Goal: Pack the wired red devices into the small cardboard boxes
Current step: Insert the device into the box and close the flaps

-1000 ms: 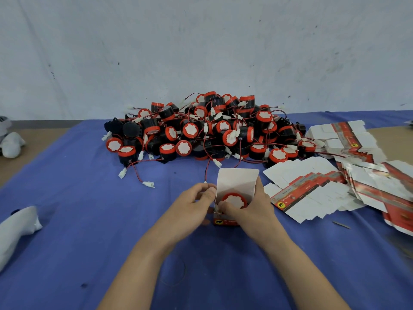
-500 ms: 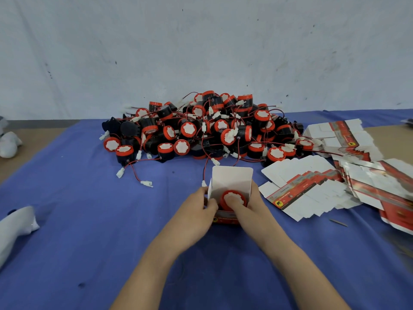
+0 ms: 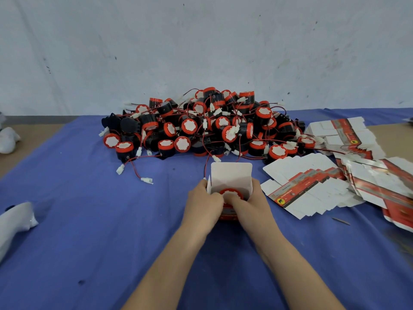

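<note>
A pale, scuffed wall [image 3: 201,41] backs a bench [image 3: 89,231] covered in blue cloth. Against the wall lies a pile [image 3: 201,128] of red-and-black devices with tangled red wires and white plugs. To the right, flat box blanks [image 3: 312,193] are fanned out, well apart from the pile's centre.

At the near middle, the box [image 3: 231,175] stands upright with its mouth up and its lid flap raised on the far side. One device [image 3: 230,193] sits in the mouth, white face up, its axis straight down into the box. It appears only partly sunk.

The left hand [image 3: 203,204] grips the box's left wall, fingers curled round it. The right hand [image 3: 252,206] grips the right wall the same way. Both thumbs meet at the device's near rim, so neither hand is the nearer.

A red wire [image 3: 206,164] leaves the box at its far left corner and runs toward the pile. It is probably the device's own lead.

The next move looks like a downward press. The device lies directly under the thumbs. The flap must then fold toward the person, and a wire left outside would likely get trapped under it.
</note>
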`<move>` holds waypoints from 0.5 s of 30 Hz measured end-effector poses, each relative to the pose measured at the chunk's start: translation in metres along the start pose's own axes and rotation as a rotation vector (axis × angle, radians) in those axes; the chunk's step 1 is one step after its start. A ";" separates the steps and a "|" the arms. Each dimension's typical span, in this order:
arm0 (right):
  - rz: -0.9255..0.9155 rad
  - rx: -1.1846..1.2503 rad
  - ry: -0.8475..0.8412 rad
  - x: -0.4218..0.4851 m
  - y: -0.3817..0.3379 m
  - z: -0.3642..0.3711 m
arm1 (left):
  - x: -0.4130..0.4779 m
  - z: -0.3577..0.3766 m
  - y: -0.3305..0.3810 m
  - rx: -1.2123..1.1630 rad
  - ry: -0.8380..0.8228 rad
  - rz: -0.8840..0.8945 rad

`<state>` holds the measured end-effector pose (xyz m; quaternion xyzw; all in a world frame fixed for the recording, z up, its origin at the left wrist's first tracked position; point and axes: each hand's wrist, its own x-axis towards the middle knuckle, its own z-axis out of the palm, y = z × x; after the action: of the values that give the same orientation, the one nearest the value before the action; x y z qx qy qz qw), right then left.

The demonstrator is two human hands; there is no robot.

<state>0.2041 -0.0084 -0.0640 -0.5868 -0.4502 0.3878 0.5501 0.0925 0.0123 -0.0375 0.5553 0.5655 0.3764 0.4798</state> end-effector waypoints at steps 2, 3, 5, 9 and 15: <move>0.000 -0.007 0.022 -0.001 0.000 0.002 | -0.001 0.002 -0.004 -0.029 -0.004 0.022; -0.001 -0.016 0.026 0.000 0.000 0.001 | -0.001 0.001 -0.004 -0.027 -0.026 0.021; -0.016 -0.043 0.024 0.000 0.000 0.000 | -0.002 -0.005 -0.003 -0.018 -0.104 0.002; -0.044 -0.131 -0.023 0.003 0.000 -0.007 | -0.003 -0.027 0.001 -0.147 -0.225 -0.060; -0.049 -0.006 -0.228 -0.002 -0.007 -0.015 | -0.003 -0.036 -0.001 -0.251 -0.196 -0.051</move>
<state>0.2169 -0.0143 -0.0558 -0.5294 -0.5252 0.4372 0.5028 0.0574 0.0131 -0.0290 0.5105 0.4786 0.3756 0.6077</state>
